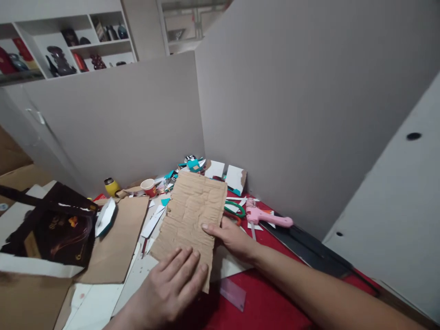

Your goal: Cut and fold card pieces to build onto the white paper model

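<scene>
A wrinkled piece of brown cardboard (192, 206) is tilted up in front of me, its edges torn and uneven. My right hand (235, 236) grips its right edge, thumb on the face and the other fingers behind. Across the lower left part lies my left hand (175, 279), fingers stretched out flat on the surface. Just right of the cardboard are green-handled scissors (237, 209) and a pink glue gun (268, 215). A clear plastic piece (233, 293) rests below on the red cloth (275, 293).
A larger flat cardboard sheet (117, 243) and a dark printed bag (65, 233) occupy the left side. Behind stand a paper cup (148, 187), a yellow jar (112, 187) and scattered teal and white scraps (194, 165). Grey partitions (292, 114) rise at the back and right.
</scene>
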The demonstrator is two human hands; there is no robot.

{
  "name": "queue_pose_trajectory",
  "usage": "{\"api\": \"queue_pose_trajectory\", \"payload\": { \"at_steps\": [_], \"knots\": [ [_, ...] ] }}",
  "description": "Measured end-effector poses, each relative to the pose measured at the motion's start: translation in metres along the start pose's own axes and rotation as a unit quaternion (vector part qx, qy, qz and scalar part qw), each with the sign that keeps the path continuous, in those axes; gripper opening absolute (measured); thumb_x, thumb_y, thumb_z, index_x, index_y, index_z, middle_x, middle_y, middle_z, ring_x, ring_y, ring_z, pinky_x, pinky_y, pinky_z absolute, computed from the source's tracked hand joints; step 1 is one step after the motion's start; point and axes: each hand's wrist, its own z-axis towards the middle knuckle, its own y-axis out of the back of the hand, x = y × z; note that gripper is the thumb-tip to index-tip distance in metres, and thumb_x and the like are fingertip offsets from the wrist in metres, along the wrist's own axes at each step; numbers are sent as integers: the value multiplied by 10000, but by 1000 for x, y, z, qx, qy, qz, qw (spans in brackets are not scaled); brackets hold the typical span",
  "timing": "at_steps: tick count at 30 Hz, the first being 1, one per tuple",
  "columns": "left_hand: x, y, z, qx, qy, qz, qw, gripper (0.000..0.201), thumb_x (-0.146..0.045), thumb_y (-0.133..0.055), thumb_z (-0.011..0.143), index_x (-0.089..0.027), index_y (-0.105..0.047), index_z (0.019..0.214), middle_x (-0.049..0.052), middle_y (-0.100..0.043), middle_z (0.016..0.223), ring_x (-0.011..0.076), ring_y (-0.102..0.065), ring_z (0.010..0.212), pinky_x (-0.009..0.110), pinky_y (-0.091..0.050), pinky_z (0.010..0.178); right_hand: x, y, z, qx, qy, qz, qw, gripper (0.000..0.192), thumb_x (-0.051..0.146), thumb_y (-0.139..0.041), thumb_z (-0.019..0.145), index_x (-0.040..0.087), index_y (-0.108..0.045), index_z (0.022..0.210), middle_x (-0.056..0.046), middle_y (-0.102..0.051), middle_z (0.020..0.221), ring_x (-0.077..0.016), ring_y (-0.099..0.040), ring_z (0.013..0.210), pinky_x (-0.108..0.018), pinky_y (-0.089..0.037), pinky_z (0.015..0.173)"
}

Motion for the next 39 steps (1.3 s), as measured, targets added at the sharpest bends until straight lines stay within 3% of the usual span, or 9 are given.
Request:
{"api": "queue_pose_trajectory", "payload": {
  "at_steps": [3, 6, 10, 16, 20, 24, 27, 33, 39],
  "knots": [
    [6, -4, -1, -51, 50, -71, 995, 397, -151, -458, 905, -152, -544, 1293, 95, -657, 1246, 220, -550, 1223, 405, -401, 1081, 1, 3, 5, -46, 6, 44, 998, 478, 472, -720, 714, 185, -621, 1084, -64, -709, 901, -229, -645, 749, -347, -516, 645],
    [28, 4, -5, -155, 264, -170, 937, 420, -214, -517, 897, -227, -521, 1317, 94, -643, 1263, 218, -561, 1210, 435, -435, 1053, 4, 6, 7, -55, 10, 58, 997, 484, 477, -725, 703, 198, -624, 1085, -66, -719, 911, -244, -658, 773, -400, -522, 726],
    [69, 17, 8, -191, 545, -381, 722, 457, -424, -562, 870, -241, -545, 1288, 98, -644, 1255, 264, -624, 1119, 459, -523, 933, 5, 5, 3, 47, 45, 24, 998, 476, 475, -714, 737, 190, -627, 1107, -82, -702, 1039, -258, -637, 973, -448, -451, 931],
    [94, -12, 21, -25, 518, -718, 464, 521, -439, -683, 773, -109, -636, 1174, 167, -722, 1077, 308, -690, 965, 428, -567, 807, 4, -4, 1, 174, 39, -96, 979, 417, 493, -614, 825, 169, -635, 1087, -57, -687, 970, -217, -635, 929, -369, -475, 887],
    [128, -28, -3, -94, 567, -670, 470, 471, -424, -759, 691, -100, -699, 1028, 128, -764, 912, 287, -725, 812, 368, -590, 697, 21, -4, -20, 95, -4, -358, 929, 357, 434, -600, 829, 139, -656, 1022, -46, -656, 776, -174, -602, 687, -267, -467, 619],
    [171, -43, -35, -161, 609, -622, 465, 508, -355, -857, 542, -135, -708, 975, 75, -775, 835, 262, -731, 758, 276, -587, 585, 30, 3, -57, 43, -13, -578, 815, 291, 321, -600, 839, 146, -646, 1068, -89, -680, 900, -202, -614, 776, -298, -461, 698],
    [183, -56, -52, -141, 625, -631, 437, 478, -325, -869, 517, -142, -716, 931, 77, -775, 816, 265, -733, 727, 272, -587, 549, 26, 16, -70, 1, -16, -628, 778, 287, 301, -535, 885, 142, -622, 1109, -114, -675, 994, -213, -624, 850, -314, -468, 765],
    [173, -67, -54, -80, 592, -681, 424, 398, -325, -850, 575, -142, -707, 897, 88, -773, 796, 250, -731, 700, 276, -586, 591, 34, 47, -21, -104, -71, -735, 667, 284, 223, -456, 912, 109, -591, 1135, -172, -628, 1126, -265, -561, 1052, -339, -407, 883],
    [153, -60, -45, -81, 541, -724, 419, 349, -349, -806, 654, -139, -694, 909, 86, -773, 863, 223, -723, 727, 289, -571, 675, 34, 55, 36, -57, -147, -776, 611, 181, 149, -563, 765, 127, -660, 916, -158, -693, 952, -286, -646, 843, -325, -431, 678]
  ]
}}
